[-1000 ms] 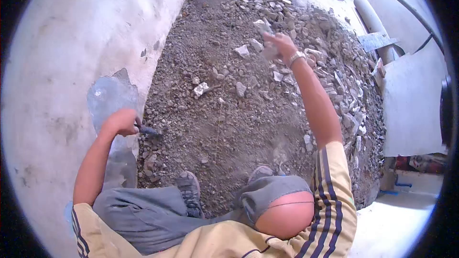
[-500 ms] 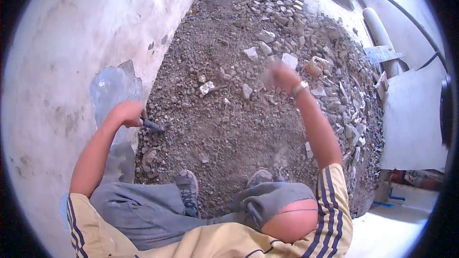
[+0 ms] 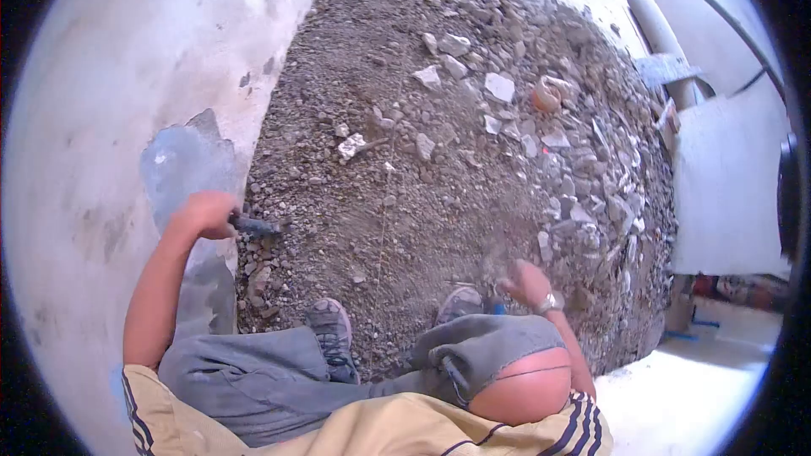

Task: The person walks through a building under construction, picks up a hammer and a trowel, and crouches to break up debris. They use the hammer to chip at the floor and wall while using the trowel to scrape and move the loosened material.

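My left hand (image 3: 211, 214) is closed around the handle of a dark tool (image 3: 256, 225), whose far end rests on the gravel (image 3: 338, 203) beside the wall. Near my right shoe, my right hand (image 3: 527, 284) hangs low over the stones with its fingers curled; what it holds, if anything, is too blurred to tell. A thin string (image 3: 384, 232) runs lengthwise over the gravel between my hands. White stone pieces (image 3: 499, 87) lie further up.
The pale wall (image 3: 93, 160) with a grey-blue patch rises on the left. Larger rubble (image 3: 583, 211), an orange-white broken piece (image 3: 547, 95) and a pipe (image 3: 655, 24) are on the right. My shoes (image 3: 333, 339) stand on the gravel.
My right hand has come down from among the upper stones to beside my right shoe. My left hand still grips the tool, and the view has shifted slightly.
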{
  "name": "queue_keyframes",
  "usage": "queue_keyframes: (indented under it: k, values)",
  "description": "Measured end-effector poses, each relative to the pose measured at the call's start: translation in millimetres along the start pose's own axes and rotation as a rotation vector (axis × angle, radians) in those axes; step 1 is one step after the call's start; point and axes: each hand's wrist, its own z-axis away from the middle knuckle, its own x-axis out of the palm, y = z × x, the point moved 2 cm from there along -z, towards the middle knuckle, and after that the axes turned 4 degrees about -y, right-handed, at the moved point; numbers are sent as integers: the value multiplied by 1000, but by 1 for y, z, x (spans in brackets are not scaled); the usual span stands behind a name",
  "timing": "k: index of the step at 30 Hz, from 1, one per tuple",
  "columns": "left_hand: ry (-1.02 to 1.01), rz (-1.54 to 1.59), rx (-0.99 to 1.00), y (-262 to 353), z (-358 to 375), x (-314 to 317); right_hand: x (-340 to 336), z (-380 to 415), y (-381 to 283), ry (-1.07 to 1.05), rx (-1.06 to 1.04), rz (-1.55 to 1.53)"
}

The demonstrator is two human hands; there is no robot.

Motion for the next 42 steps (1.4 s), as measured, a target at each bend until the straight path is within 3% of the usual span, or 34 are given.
queue_keyframes:
  k: [5,6,7,9,12,15,17,21,24,27,28,32,35,40,42]
  values:
    - [195,105,34,-18,19,-44,49,63,-2,77,155,-170]
    - [280,111,82,-27,16,-45,57,54,5,-163,215,-200]
    - [408,87,102,-23,22,-48,83,50,18,-62,219,-198]
    - [499,31,130,-19,16,-50,72,48,6,-184,288,-155]
    - [561,126,165,-8,-7,-49,60,51,2,-3,233,-345]
    - [548,134,91,2,-35,-38,45,56,2,61,300,-584]
    - [424,83,62,36,-48,-37,31,59,1,104,317,-656]
    - [349,-79,73,58,-76,-36,-1,68,30,336,154,-636]
    - [261,-106,27,76,-91,-64,-54,94,28,259,399,-417]
    - [256,-106,60,98,-87,-93,-51,96,47,258,377,-556]
    - [251,-105,51,99,-89,-98,-48,94,60,269,454,-505]
    - [202,-114,50,89,-98,-108,-47,96,139,246,618,-274]
    - [231,-73,58,55,-100,-81,-56,85,158,250,553,-251]
    - [243,29,-48,73,-68,-69,-56,92,140,326,594,-194]
    - [324,187,35,3,-95,-39,-56,107,134,374,593,-244]
